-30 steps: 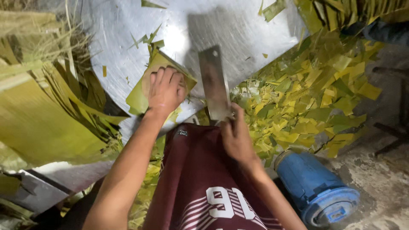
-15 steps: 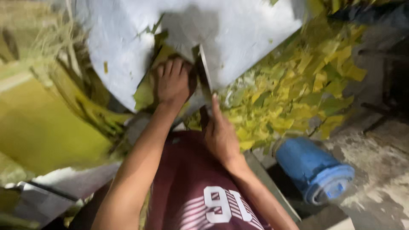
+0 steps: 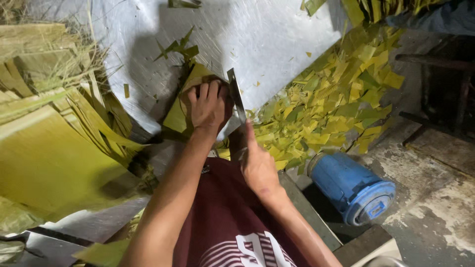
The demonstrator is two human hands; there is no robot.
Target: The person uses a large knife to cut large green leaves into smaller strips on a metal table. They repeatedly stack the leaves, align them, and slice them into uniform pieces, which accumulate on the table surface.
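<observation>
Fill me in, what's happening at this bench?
A person is chopping leaves. The left hand presses a folded stack of yellow-green leaves flat on the white sheet. The right hand holds a cleaver, its blade edge-down right beside the left fingers. Cut pieces lie heaped to the right, above a blue container.

The folded leaf stack (image 3: 184,111) under my left hand (image 3: 208,106) is yellow-green. My flat steel cleaver blade (image 3: 236,96) is grey, the metal sheet surface (image 3: 277,39) silvery, the plastic drum (image 3: 354,188) blue, my shirt (image 3: 222,222) maroon with white stripes.
</observation>
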